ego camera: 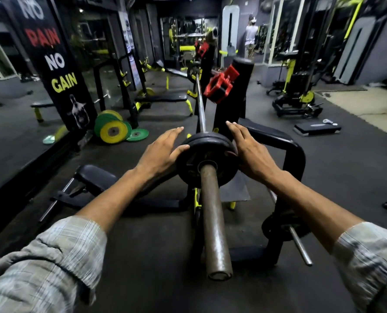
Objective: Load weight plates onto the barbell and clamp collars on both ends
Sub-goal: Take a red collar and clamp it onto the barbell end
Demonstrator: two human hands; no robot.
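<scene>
The barbell runs straight away from me, its rusty near sleeve pointing at the camera. Two black weight plates sit on that sleeve, pushed in toward the shaft. My left hand rests flat against the plates' left rim, fingers spread. My right hand lies against the right rim the same way. A red collar sits on a black upright post just beyond the plates, to the right of the bar. Another red collar shows farther back near the bar's far end.
Yellow and green plates lean by the mirror wall on the left. A black curved rack frame stands right of the bar, with a small loaded bar low beside it. A bench and a step platform lie farther off. A person stands far back.
</scene>
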